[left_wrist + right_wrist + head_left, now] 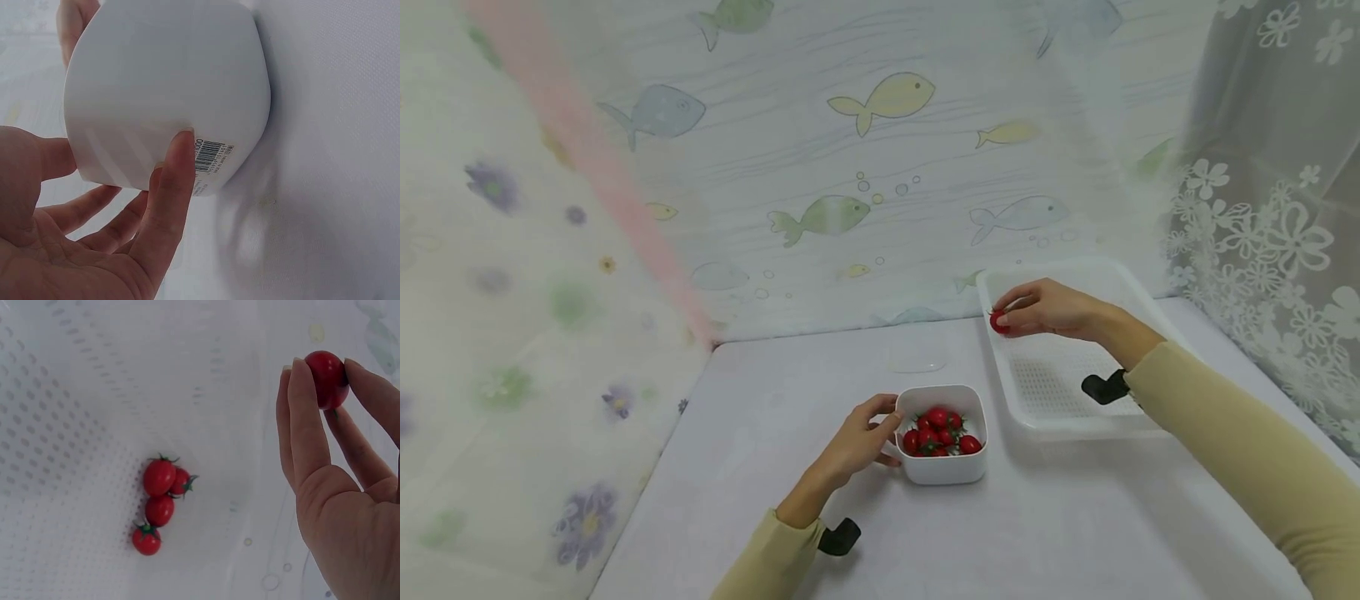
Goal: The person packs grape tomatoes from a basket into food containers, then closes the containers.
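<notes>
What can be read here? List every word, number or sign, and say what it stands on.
"000", on the sticker of the white container, perhaps cut off by the left hand.
"MADE IN JAPAN", apparently, tiny, on the same sticker.
The digits along the barcode and the small boxed characters are too blurred to read.
I can make out no other text.

A homelike, curtained nook: fish-print drape (887, 167), flowered drape (527, 317), white floral lace (1277, 225), white tablecloth (790, 408).
</notes>
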`<state>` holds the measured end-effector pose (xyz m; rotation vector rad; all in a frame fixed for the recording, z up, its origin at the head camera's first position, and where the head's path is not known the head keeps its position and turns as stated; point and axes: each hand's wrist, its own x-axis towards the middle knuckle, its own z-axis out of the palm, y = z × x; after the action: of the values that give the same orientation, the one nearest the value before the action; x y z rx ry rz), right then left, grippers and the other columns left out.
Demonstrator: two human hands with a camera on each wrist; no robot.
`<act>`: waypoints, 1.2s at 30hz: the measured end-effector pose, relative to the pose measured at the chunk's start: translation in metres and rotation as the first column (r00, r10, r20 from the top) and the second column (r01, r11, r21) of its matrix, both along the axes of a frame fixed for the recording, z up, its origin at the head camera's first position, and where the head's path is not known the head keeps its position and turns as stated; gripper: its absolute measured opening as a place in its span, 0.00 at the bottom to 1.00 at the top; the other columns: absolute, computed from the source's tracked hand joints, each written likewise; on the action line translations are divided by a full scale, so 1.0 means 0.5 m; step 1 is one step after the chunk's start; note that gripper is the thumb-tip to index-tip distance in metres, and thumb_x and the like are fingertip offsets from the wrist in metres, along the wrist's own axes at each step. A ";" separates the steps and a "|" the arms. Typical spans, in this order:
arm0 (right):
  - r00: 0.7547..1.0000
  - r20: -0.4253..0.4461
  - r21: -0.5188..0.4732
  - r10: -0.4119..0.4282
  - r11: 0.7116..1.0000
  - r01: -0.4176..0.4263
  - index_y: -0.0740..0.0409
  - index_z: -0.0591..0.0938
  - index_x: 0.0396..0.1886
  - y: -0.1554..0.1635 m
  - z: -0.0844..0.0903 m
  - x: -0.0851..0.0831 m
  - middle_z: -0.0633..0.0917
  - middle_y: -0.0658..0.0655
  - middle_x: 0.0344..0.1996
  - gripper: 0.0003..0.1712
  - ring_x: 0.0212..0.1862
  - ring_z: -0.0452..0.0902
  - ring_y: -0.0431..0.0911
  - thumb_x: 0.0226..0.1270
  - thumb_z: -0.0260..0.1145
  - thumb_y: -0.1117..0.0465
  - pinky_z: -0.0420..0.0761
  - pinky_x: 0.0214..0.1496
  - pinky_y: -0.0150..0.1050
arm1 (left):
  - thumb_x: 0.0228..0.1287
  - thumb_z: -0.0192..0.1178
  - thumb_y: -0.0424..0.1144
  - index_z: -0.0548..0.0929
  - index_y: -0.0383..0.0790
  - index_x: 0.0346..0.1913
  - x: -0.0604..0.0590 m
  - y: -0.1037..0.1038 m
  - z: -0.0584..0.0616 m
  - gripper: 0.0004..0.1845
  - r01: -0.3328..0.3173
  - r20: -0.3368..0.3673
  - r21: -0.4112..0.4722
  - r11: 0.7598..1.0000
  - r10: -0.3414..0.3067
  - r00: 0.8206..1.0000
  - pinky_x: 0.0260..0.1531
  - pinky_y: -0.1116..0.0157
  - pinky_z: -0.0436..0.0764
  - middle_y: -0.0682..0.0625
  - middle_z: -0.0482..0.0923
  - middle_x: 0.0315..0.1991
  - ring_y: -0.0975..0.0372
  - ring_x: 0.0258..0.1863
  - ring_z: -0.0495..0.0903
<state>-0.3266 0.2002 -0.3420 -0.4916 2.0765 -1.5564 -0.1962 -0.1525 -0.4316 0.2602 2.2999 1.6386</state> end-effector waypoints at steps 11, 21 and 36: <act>0.999 -0.044 0.033 0.025 0.999 -0.024 0.73 0.75 0.62 -0.037 0.003 0.060 0.80 0.69 0.56 0.23 0.54 0.82 0.57 0.73 0.65 0.66 0.83 0.62 0.48 | 0.80 0.53 0.44 0.73 0.42 0.69 -0.001 -0.001 -0.002 0.21 -0.002 0.007 0.001 1.000 0.002 1.000 0.33 0.57 0.91 0.40 0.71 0.66 0.55 0.42 0.82; 0.995 -0.085 0.045 0.059 0.997 -0.055 0.72 0.77 0.61 -0.060 0.005 0.092 0.82 0.68 0.53 0.22 0.49 0.86 0.52 0.71 0.66 0.66 0.85 0.59 0.46 | 0.80 0.53 0.44 0.73 0.42 0.70 0.000 0.000 -0.001 0.21 -0.015 0.006 -0.006 1.000 0.015 1.000 0.33 0.57 0.91 0.39 0.71 0.66 0.55 0.41 0.81; 0.964 -0.232 0.190 0.128 0.978 -0.084 0.62 0.82 0.58 -0.117 -0.016 0.137 0.86 0.58 0.49 0.20 0.48 0.85 0.50 0.70 0.69 0.58 0.85 0.54 0.50 | 0.82 0.50 0.43 0.73 0.41 0.70 0.000 0.004 -0.003 0.21 -0.019 0.000 0.004 1.000 0.019 1.000 0.32 0.57 0.91 0.40 0.72 0.65 0.56 0.39 0.81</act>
<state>-0.2581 0.1419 -0.3502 -0.7467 2.3045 -1.2869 -0.1961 -0.1507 -0.4328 0.2400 2.3064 1.6524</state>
